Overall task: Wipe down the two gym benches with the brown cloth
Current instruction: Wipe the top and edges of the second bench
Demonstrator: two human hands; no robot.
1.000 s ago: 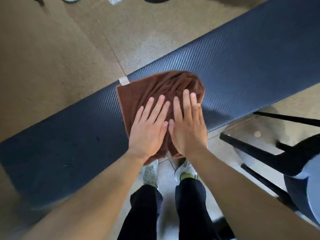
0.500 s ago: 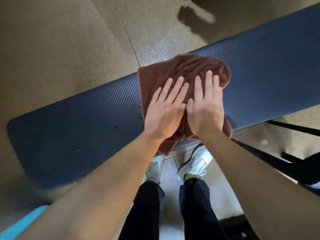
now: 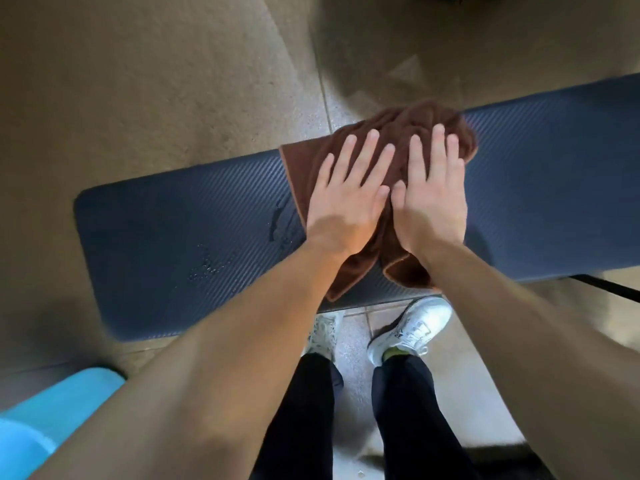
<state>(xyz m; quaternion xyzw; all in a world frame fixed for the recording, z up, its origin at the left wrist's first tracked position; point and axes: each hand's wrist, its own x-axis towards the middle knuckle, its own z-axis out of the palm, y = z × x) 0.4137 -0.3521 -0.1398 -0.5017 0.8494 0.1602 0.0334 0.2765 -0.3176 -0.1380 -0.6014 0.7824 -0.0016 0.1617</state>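
A dark blue padded gym bench (image 3: 180,237) runs across the view from lower left to upper right. The brown cloth (image 3: 398,133) lies bunched on its middle, with one corner hanging over the near edge. My left hand (image 3: 346,195) and my right hand (image 3: 433,195) lie side by side flat on the cloth, fingers straight and pointing away from me, pressing it onto the pad. Wet streaks and droplets (image 3: 280,223) show on the pad just left of the cloth.
Tan speckled floor lies beyond the bench. My feet in white shoes (image 3: 412,327) stand at the bench's near edge. A light blue object (image 3: 45,417) sits at the lower left. A black frame bar (image 3: 609,289) shows under the bench at the right.
Both hands have slid the cloth along the bench, away from its left end. The bench's rounded left end and a wet patch are now in view.
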